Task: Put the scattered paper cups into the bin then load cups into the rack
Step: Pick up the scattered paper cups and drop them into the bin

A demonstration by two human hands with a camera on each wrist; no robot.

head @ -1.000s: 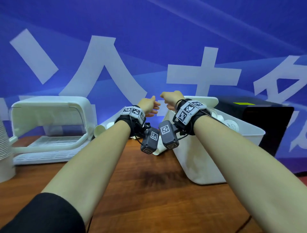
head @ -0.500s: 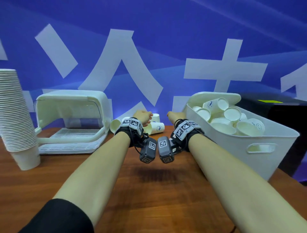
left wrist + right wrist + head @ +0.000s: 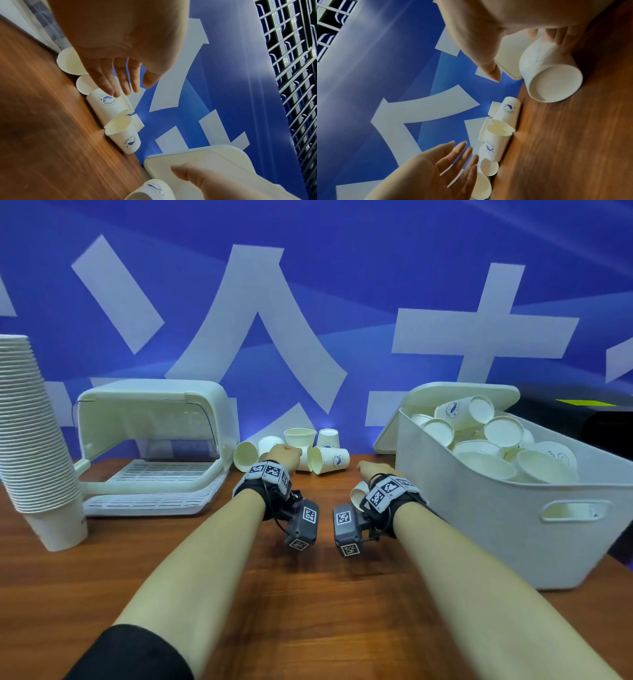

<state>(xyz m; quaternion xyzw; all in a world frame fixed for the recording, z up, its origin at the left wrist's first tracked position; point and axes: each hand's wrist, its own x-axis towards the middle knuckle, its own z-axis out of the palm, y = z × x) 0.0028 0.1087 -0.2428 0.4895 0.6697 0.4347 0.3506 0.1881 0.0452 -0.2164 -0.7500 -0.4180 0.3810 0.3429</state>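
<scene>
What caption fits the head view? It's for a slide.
Both hands reach toward loose paper cups lying between the open rack and the cup-filled bin.

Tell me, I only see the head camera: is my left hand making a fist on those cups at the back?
Observer: No. The left wrist view shows the left hand open, with straight fingers and their tips right at a lying cup that has a whale logo.
Operator: Has my right hand grabbed its cup?
Observer: Not properly. In the right wrist view, the right hand has its fingers laid over a cup on its side, and the thumb sticks out clear of it.
</scene>
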